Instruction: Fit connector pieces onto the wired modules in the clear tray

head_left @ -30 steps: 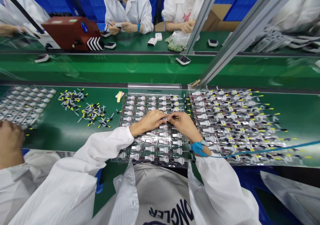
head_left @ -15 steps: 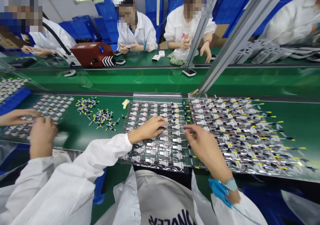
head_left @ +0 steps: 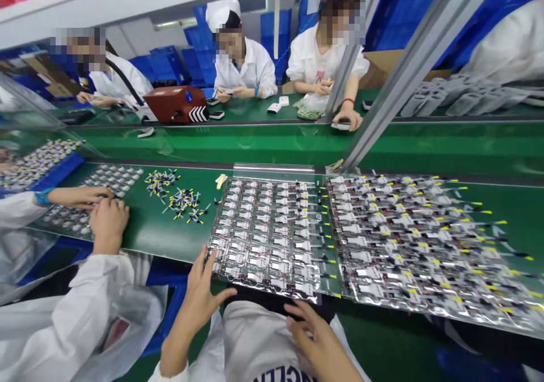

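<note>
A clear plastic tray (head_left: 262, 221) lies in front of me, holding rows of small white parts with thin red and black wires. Along its right-hand column, black pieces with yellow tips stick out past the edge. My left hand (head_left: 196, 294) is at the tray's near left corner, fingers spread, the fingertips on or just beside its edge. Below the near edge, close to my body, my right hand (head_left: 317, 339) has its fingers apart and nothing visible in them. Its fingertips sit just short of the tray's front rim.
A second filled tray (head_left: 403, 240) adjoins on the right. Two heaps of yellow-tipped pieces (head_left: 183, 202) lie to the left. A neighbour's hands (head_left: 109, 220) work over another tray (head_left: 70, 219). A metal post (head_left: 395, 81) slants up beyond; several co-workers sit across the green belt (head_left: 238, 144).
Both my hands have left the tray's right-hand columns and come toward my body, the left one to the near left corner. Across the belt, a co-worker's hand has reached a white device.
</note>
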Demonstrator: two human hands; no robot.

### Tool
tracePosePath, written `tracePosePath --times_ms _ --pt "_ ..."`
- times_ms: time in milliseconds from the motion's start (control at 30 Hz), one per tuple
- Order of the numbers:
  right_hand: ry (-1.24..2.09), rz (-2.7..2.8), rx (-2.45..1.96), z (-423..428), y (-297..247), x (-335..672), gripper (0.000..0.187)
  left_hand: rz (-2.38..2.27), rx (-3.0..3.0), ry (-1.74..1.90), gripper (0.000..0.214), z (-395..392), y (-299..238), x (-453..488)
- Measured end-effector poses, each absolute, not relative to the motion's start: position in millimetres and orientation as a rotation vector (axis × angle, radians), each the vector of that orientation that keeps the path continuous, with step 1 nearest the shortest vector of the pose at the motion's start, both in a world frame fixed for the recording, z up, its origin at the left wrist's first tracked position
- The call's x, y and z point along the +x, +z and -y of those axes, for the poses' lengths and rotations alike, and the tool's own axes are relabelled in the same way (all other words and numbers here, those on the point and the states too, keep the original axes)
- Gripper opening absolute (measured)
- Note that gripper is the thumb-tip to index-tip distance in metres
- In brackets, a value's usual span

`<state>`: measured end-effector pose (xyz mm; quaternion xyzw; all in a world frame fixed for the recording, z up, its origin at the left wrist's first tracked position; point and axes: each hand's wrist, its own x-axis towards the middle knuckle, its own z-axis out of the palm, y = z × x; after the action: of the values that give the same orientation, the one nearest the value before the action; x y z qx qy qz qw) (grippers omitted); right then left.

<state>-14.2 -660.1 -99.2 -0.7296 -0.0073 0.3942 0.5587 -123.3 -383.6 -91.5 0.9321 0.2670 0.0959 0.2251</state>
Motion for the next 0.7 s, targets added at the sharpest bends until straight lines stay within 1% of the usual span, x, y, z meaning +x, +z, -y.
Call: tracePosePath --times_ms 100,200,333,400,533,567,600,667,700 --pt "0.862 -0.053 -1.68 649 -106 -14 0.07 -0.728 2.52 0.356 0.102 382 -96 -114" --pt "0.818 -0.055 -1.677 640 -105 -7 0.068 -0.707 2.513 0.381 0.099 375 -91 -101" --pt "0.786 -0.066 -1.693 634 -104 8 0.061 -0.714 2.512 0.428 0.099 374 -91 -89" --pt "0.788 -0.044 -1.702 632 -106 15 0.062 -0.719 2.499 0.429 0.098 377 -91 -86" --pt "0.857 -0.014 -1.715 635 -110 24 0.073 -0.733 2.45 0.4 0.096 378 -82 -87" --pt "0.9 -0.005 -1.707 637 -110 26 0.075 -0.74 2.438 0.414 0.09 373 -78 -89" --pt "0.942 0.006 -1.698 640 -110 26 0.076 -0.755 2.434 0.448 0.079 367 -73 -89" --pt "0.996 0.031 -1.688 644 -111 27 0.076 -0.792 2.455 0.528 0.048 346 -63 -87" --pt "1.004 0.038 -1.687 646 -112 27 0.076 -0.809 2.484 0.56 0.037 333 -58 -83"
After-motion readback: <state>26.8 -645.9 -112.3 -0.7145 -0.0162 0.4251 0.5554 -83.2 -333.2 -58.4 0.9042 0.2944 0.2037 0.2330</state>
